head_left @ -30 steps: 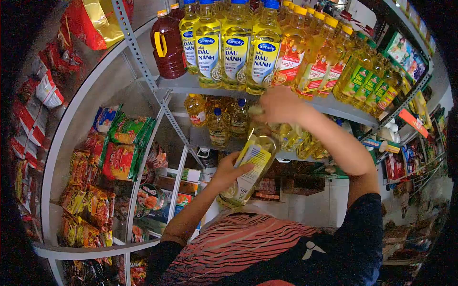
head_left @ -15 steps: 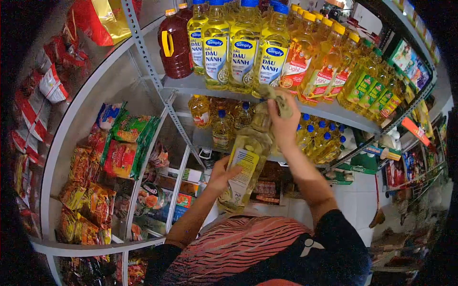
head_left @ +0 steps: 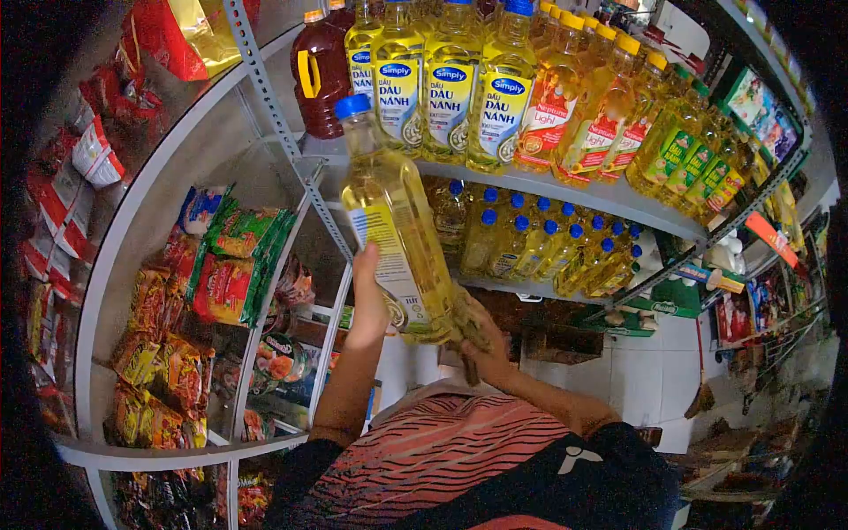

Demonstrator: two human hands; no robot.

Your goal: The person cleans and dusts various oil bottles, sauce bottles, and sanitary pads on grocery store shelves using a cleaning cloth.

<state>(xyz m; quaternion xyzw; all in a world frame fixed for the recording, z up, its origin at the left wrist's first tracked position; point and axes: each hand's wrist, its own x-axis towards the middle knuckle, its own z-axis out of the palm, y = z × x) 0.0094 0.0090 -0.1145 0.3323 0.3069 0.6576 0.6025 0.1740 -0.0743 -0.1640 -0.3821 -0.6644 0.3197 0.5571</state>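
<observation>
A large oil bottle [head_left: 397, 225] with a blue cap is tilted in front of the shelf, its cap toward the upper left and its back label facing me. My left hand [head_left: 369, 296] is wrapped round the label side near its lower half. At the bottle's base, my right hand [head_left: 486, 340] holds a greenish-grey cloth [head_left: 466, 325] against it. Behind stand oil bottles with blue caps and "Simply" labels [head_left: 450, 93] on the upper shelf.
Neptune bottles [head_left: 545, 115] and green-labelled bottles [head_left: 676, 159] continue rightward along the shelf edge [head_left: 565, 193]. Small blue-capped bottles [head_left: 521, 247] fill the shelf below. A dark red jug [head_left: 320, 84] stands left of a metal post [head_left: 331, 212]. Packets [head_left: 225, 283] lie at left.
The bottle has moved up and left and now leans left, its cap uncovered. My right hand has gone with the cloth from the bottle's top down to its base.
</observation>
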